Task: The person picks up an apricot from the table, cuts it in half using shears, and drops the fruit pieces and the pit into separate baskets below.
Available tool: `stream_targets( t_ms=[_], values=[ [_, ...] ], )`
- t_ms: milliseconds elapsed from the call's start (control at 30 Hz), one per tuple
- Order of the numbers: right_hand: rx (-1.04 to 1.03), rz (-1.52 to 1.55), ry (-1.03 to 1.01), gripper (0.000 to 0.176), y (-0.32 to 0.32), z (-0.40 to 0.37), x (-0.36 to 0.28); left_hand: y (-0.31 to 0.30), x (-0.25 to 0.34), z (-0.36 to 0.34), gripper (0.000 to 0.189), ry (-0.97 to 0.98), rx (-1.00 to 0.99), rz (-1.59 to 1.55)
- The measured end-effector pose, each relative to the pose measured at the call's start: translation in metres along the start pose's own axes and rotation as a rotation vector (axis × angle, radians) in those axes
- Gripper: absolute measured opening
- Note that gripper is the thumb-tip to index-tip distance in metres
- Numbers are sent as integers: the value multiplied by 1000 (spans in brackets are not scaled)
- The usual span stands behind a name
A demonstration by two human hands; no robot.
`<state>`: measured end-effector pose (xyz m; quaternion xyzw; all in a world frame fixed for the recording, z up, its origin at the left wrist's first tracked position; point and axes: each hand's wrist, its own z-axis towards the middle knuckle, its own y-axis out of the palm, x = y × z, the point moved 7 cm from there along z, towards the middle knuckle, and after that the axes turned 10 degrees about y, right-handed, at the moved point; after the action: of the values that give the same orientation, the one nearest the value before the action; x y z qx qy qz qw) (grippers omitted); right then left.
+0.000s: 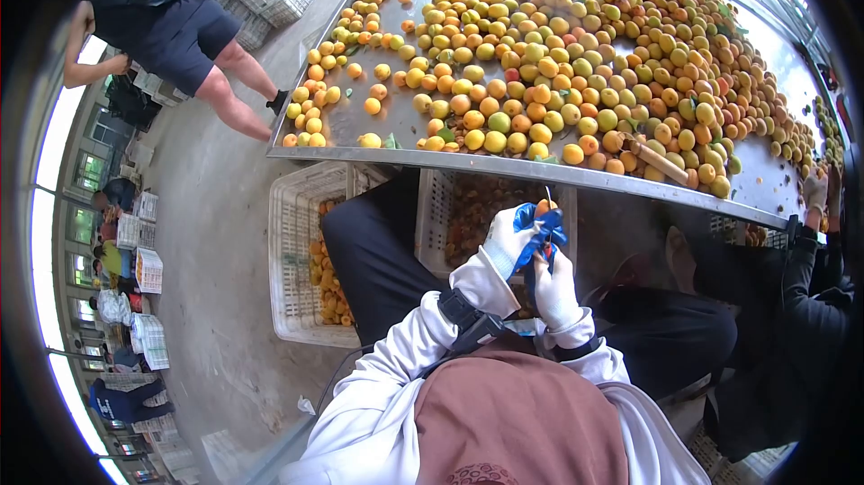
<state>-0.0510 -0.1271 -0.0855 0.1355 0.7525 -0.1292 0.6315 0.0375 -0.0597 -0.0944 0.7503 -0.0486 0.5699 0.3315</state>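
Note:
My left hand (514, 235), in a white glove with a blue coated palm, is closed around an orange-yellow apricot (543, 208) in front of my chest. Right below it, my right hand (557, 291), also gloved in white, grips a small hand tool (547, 252) with a bit of red on it. A thin metal tip pokes up past the apricot; most of the tool is hidden by my gloves. Beneath both hands stands a white crate (435, 215) with dark orange-brown fruit pieces at its bottom.
A metal-edged table (360, 156) in front carries a great many apricots (558, 80) and a wooden-handled tool (661, 164). At my left knee is a crate (288, 260) with apricot pieces. One person (180, 22) stands at the left; another person's gloved hand (814, 190) is at right.

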Motion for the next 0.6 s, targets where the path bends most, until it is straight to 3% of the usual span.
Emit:
stream_targets(
  t_ms=[33, 100, 133, 200, 233, 267, 333, 400, 433, 467, 567, 600],
  values=[
    [-1, 1, 1, 18, -4, 0, -1, -1, -1, 1, 29, 15, 39, 0],
    [-327, 491, 495, 17, 7, -5, 20, 4, 14, -2, 28, -26, 79, 78],
    [-323, 493, 495, 17, 3, -4, 19, 3, 17, -4, 28, -66, 116, 153],
    [-563, 959, 703, 20, 18, -10, 13, -2, 16, -4, 28, -72, 137, 189],
    [-674, 972, 726, 31, 19, -13, 7, -4, 16, -4, 29, -32, 124, 206],
    [-675, 971, 723, 31, 20, -13, 7, -7, 17, -4, 30, 10, 112, 222],
    [-880, 1259, 785, 35, 31, -21, -3, -13, 12, -3, 30, 11, 101, 268],
    [-674, 1004, 671, 31, 28, -15, 8, -6, 23, -3, 32, 124, -2, 231],
    [-372, 695, 520, 27, 15, -8, 14, -9, 25, -1, 33, 214, -2, 256],
    [-375, 690, 508, 27, 11, -9, 7, -3, 41, -5, 35, 233, 53, 159],
    [-149, 722, 246, 25, -27, 4, -15, -15, 61, -11, 30, 256, 82, 253],
    [-107, 651, 244, 25, -33, 8, -16, -9, 84, -17, 26, 510, 19, 619]
  ],
)
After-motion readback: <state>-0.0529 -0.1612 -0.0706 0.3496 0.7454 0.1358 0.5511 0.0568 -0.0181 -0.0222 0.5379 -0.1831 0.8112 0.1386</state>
